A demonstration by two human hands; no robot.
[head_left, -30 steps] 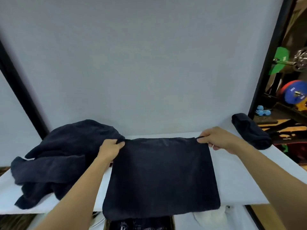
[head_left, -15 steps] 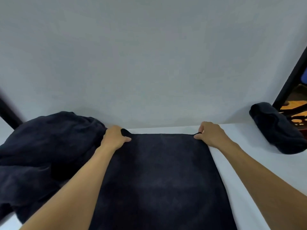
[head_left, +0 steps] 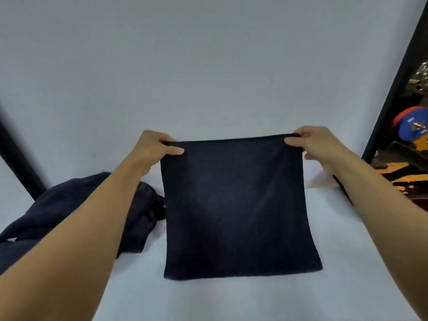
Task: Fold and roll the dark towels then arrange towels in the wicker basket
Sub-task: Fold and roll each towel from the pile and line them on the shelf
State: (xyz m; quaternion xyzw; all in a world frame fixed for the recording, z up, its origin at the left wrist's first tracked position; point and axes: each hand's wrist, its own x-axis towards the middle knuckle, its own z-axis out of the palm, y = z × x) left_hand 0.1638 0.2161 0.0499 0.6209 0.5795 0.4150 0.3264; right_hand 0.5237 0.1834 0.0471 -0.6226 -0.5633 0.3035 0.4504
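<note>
Hanging between the two hands, the dark towel (head_left: 234,205) is stretched flat by its upper corners. The left hand (head_left: 155,149) pinches the left corner between fingers (head_left: 172,150) and thumb; the right hand (head_left: 317,144) grips the right corner likewise. Below the fingers, the towel's lower edge reaches the white table (head_left: 231,297); contact cannot be confirmed. A heap of dark towels (head_left: 69,209) lies on the table below and outside the left fingers.
</note>
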